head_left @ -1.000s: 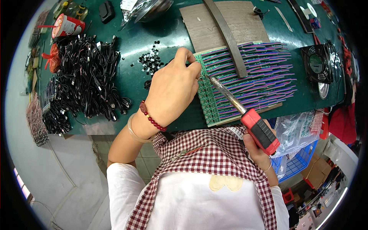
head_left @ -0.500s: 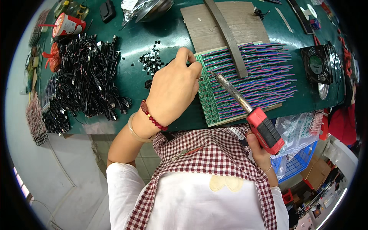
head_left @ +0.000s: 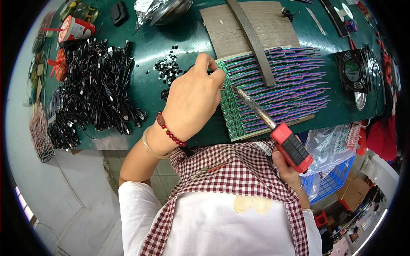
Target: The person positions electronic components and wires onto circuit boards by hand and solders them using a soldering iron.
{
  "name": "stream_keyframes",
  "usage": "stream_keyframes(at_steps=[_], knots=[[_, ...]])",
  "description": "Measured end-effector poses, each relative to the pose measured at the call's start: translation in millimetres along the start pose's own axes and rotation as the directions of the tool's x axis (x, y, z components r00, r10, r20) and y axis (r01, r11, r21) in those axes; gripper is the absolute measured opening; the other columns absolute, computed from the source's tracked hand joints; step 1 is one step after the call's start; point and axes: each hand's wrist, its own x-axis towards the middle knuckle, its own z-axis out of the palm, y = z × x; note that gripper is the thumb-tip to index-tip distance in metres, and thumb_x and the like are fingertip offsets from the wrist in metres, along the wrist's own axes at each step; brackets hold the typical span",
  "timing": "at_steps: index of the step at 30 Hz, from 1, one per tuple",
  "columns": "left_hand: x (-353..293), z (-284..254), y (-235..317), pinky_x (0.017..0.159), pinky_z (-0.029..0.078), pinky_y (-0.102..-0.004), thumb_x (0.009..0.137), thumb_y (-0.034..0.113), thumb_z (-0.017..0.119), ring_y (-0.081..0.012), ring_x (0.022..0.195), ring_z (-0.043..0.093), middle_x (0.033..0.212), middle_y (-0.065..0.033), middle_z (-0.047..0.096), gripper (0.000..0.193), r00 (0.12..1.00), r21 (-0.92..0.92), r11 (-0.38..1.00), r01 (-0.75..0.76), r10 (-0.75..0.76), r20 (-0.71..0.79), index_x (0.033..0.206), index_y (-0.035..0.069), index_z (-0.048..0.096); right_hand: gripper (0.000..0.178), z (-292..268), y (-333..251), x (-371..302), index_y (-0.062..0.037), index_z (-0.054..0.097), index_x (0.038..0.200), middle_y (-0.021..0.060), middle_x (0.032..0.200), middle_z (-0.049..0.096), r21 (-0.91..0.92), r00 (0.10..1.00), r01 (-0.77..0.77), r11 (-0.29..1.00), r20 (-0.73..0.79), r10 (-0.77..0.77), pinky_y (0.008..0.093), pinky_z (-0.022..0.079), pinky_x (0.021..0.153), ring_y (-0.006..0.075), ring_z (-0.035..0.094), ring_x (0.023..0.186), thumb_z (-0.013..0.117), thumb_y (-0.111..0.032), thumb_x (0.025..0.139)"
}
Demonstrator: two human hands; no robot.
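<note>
My right hand (head_left: 287,170) grips a soldering iron (head_left: 292,147) with a red and black handle. Its bare tip points up and left, at the green circuit boards (head_left: 232,113), which lie in a column with rows of coloured wires (head_left: 286,98) running off to the right. Against the boards' left edge, the fingers of my left hand (head_left: 194,96) are pinched together; what they hold is hidden behind the hand. A dark metal bar (head_left: 252,38) lies across the wires and the brown board (head_left: 213,25) beneath.
Bundled black cables (head_left: 102,85) cover the table's left side. Small black connectors (head_left: 167,68) lie scattered beyond my left hand. A red cup (head_left: 77,30) stands at the far left, a fan (head_left: 352,70) at the right. A blue basket (head_left: 331,183) sits below the table edge.
The soldering iron's tip has shifted slightly toward me along the boards, and its handle a little to the left. My left hand has stayed in nearly the same place.
</note>
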Motion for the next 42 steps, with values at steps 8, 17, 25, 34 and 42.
stream_keyframes(at_steps=[8, 17, 25, 34, 42], knots=[[0.3, 1.3, 2.9, 0.060, 0.049, -0.0385, 0.072, 0.002, 0.060, -0.0280, 0.068, 0.059, 0.100, -0.0085, 0.052, 0.007, 1.000, 0.019, 1.000, -0.017, 0.017, -0.007, 0.078, 0.005, 0.056, 0.029, 0.6, -3.9, 4.1, -0.0001, 0.059, 0.094, 0.0060, 0.072, 0.060, 0.025, 0.999, 0.037, 0.999, 0.023, -0.038, 0.0264, 0.046, 0.052, 0.0144, 0.058, 0.057, 0.073, -0.011, 0.071], [-0.1, 3.6, 3.5, 0.060, 0.048, -0.0383, 0.073, 0.003, 0.060, -0.0277, 0.068, 0.059, 0.100, -0.0085, 0.052, 0.006, 1.000, 0.038, 0.999, -0.015, 0.016, -0.023, 0.077, 0.004, 0.056, 0.027, 2.9, 12.8, -19.2, 0.0000, 0.060, 0.095, 0.0077, 0.077, 0.060, 0.052, 0.996, -0.086, 0.995, -0.006, 0.087, 0.0279, 0.046, 0.054, 0.0167, 0.059, 0.060, 0.072, -0.011, 0.073], [-3.2, 1.8, 2.6, 0.059, 0.049, -0.0377, 0.073, 0.003, 0.061, -0.0270, 0.070, 0.059, 0.101, -0.0085, 0.052, 0.008, 0.999, 0.048, 0.999, -0.003, 0.005, -0.042, 0.079, 0.005, 0.056, 0.024, 3.3, 21.2, -22.7, -0.0008, 0.059, 0.098, 0.0072, 0.085, 0.059, 0.162, 0.990, -0.118, 0.980, -0.051, 0.128, 0.0265, 0.045, 0.063, 0.0154, 0.057, 0.071, 0.069, -0.010, 0.078], [-26.2, -22.6, -9.2, 0.078, 0.047, -0.0353, 0.074, 0.000, 0.063, -0.0287, 0.091, 0.057, 0.106, -0.0119, 0.053, 0.018, 0.960, -0.133, 0.985, 0.112, -0.141, -0.242, 0.092, 0.001, 0.059, 0.033, 6.7, 7.6, 2.5, 0.0032, 0.046, 0.116, 0.0043, 0.063, 0.046, 0.494, 0.938, 0.005, 0.869, -0.305, 0.168, 0.0245, 0.035, 0.050, 0.0102, 0.040, 0.052, 0.055, -0.015, 0.090], [-70.9, -38.4, -127.4, 0.067, 0.047, -0.0396, 0.078, 0.016, 0.066, -0.0270, 0.078, 0.058, 0.079, -0.0083, 0.057, 0.013, 0.843, 0.554, 0.643, 0.529, -0.319, -0.434, 0.081, 0.006, 0.058, 0.030, 1.1, -0.8, 17.4, 0.0027, 0.044, 0.114, 0.0046, 0.061, 0.044, 0.514, 0.944, 0.088, 0.854, -0.315, 0.092, 0.0241, 0.035, 0.049, 0.0103, 0.040, 0.051, 0.052, -0.017, 0.092]])
